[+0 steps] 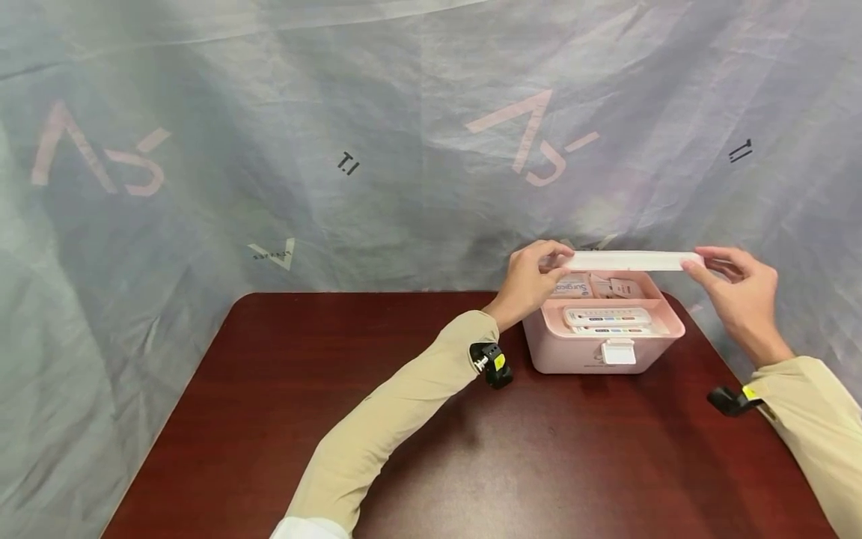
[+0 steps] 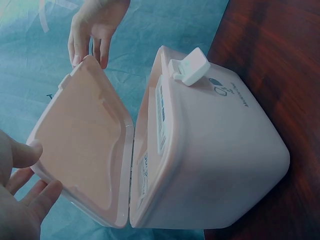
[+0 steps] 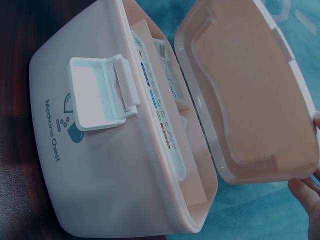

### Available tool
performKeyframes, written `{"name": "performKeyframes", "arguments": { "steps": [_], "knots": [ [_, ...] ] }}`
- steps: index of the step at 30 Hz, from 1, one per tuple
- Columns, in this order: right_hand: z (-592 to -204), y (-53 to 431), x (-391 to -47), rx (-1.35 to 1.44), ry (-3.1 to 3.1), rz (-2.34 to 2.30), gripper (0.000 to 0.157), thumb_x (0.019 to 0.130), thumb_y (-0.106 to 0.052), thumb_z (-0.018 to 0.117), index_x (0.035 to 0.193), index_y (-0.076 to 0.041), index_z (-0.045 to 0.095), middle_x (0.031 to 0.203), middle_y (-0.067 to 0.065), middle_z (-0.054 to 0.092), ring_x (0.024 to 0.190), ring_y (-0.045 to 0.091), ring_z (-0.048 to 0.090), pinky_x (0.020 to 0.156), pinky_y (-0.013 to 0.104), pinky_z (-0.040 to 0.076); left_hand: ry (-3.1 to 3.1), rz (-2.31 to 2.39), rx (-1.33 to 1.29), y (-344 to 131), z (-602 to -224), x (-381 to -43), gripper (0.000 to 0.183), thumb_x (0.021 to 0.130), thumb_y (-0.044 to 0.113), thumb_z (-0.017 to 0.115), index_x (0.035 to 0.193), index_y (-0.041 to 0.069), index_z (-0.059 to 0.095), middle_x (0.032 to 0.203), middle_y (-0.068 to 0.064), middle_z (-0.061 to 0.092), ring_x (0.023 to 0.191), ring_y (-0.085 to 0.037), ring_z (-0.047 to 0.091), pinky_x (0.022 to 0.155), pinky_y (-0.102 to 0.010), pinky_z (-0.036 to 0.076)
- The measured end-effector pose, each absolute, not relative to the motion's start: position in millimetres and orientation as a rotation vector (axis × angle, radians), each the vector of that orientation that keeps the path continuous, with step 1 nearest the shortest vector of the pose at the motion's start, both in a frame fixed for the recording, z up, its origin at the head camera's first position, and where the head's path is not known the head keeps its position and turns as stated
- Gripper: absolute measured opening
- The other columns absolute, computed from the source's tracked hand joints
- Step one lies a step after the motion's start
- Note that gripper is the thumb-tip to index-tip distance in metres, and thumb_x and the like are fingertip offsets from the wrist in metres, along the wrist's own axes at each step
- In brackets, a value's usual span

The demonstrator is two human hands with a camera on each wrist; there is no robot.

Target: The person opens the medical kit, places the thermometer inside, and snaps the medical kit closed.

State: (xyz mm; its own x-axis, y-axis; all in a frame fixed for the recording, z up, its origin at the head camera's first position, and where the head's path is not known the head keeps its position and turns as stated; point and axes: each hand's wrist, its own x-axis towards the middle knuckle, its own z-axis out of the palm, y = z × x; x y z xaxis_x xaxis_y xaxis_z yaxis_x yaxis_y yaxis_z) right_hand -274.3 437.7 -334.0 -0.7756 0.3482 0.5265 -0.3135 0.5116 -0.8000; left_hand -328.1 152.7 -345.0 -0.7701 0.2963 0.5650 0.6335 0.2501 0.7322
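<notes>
A pink medicine chest (image 1: 562, 358) stands near the table's far right corner. Its hinged lid (image 1: 633, 261) is raised, seen edge-on from the head and from its inner side in both wrist views. My left hand (image 1: 527, 278) pinches the lid's left end between thumb and fingers. At the other end my right hand (image 1: 746, 296) grips the corner in the same way. The white front latch (image 3: 95, 95) is flipped outward. Inside lie white thermometer-like cases (image 1: 608, 317) in the front compartment, with printed packets (image 1: 572, 286) in the divided rear part.
The dark red-brown table (image 1: 269, 419) has rounded far corners. A grey printed cloth (image 1: 404, 150) hangs right behind it and along the sides. Black wrist cameras (image 1: 497, 368) are strapped over both beige sleeves.
</notes>
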Motion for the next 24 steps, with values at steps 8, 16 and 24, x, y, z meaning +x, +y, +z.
{"name": "performKeyframes", "arguments": {
  "steps": [8, 16, 24],
  "knots": [
    [-338, 442, -274, -0.020, -2.093, 1.300, 0.038, 0.077, -0.003, 0.075, 0.114, 0.002, 0.066, 0.094, -0.012, 0.065, 0.088, -0.001, 0.061, 0.072, 0.006, 0.042, -2.205, -1.563, -0.860, 153, -347, -325, 0.022, 0.082, 0.004, 0.072, 0.103, 0.010, 0.070, 0.113, 0.000, 0.064, 0.094, -0.004, 0.062, 0.075, -0.008, 0.045],
    [-340, 441, -272, -0.022, -2.082, 1.318, 0.038, 0.076, -0.001, 0.075, 0.113, 0.004, 0.066, 0.094, -0.010, 0.066, 0.088, -0.001, 0.062, 0.073, 0.007, 0.044, -2.208, -1.553, -0.865, 150, -350, -320, 0.023, 0.082, 0.003, 0.072, 0.103, 0.011, 0.071, 0.108, 0.002, 0.065, 0.094, -0.004, 0.060, 0.076, -0.010, 0.046],
    [-338, 443, -264, -0.029, -2.094, 1.382, 0.040, 0.077, 0.000, 0.074, 0.116, 0.005, 0.064, 0.097, -0.008, 0.065, 0.089, -0.001, 0.062, 0.072, 0.006, 0.044, -2.178, -1.558, -0.899, 151, -353, -319, 0.024, 0.080, 0.000, 0.072, 0.102, 0.008, 0.070, 0.102, 0.000, 0.064, 0.088, -0.009, 0.062, 0.075, -0.011, 0.046]
  ]
}}
